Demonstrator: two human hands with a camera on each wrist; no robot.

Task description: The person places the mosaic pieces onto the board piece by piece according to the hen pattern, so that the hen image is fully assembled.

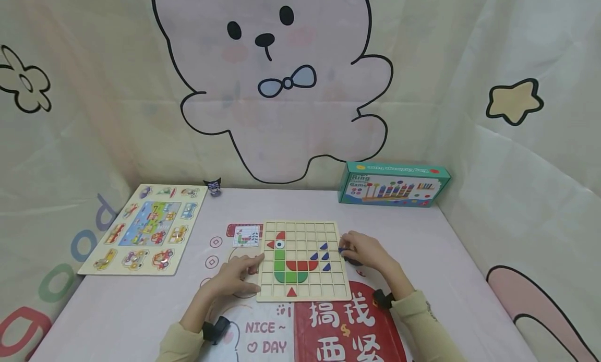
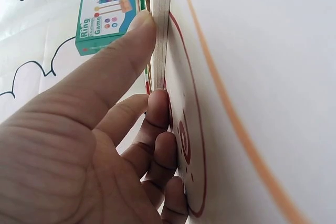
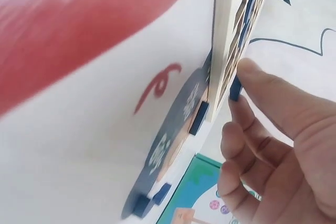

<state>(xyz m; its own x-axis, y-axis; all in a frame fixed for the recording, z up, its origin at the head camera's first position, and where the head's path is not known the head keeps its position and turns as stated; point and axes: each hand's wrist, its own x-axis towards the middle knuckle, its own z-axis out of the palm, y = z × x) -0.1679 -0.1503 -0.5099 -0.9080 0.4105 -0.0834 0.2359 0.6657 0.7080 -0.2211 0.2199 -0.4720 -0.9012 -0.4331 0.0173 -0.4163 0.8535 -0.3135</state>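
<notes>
A square wooden grid board (image 1: 322, 291) lies on the table, with green, red and blue pieces forming a bird. Blue triangles (image 1: 326, 256) sit at its right side, and a red triangle (image 1: 291, 292) is in the bottom row. My left hand (image 1: 231, 276) touches the board's left edge with thumb and forefinger spread apart; its other fingers (image 2: 166, 148) curl loosely beside the board. Between thumb and forefinger, my right hand (image 1: 363, 250) pinches a small blue piece (image 3: 235, 88), close by the board's right edge.
Loose blue pieces (image 3: 198, 118) lie on the table near the board's right edge. A pattern card (image 1: 246, 236) is at the board's upper left. Further left lies a picture puzzle board (image 1: 188, 255); a Ring Game box (image 1: 394, 184) and a small figurine (image 1: 214, 188) stand at the back.
</notes>
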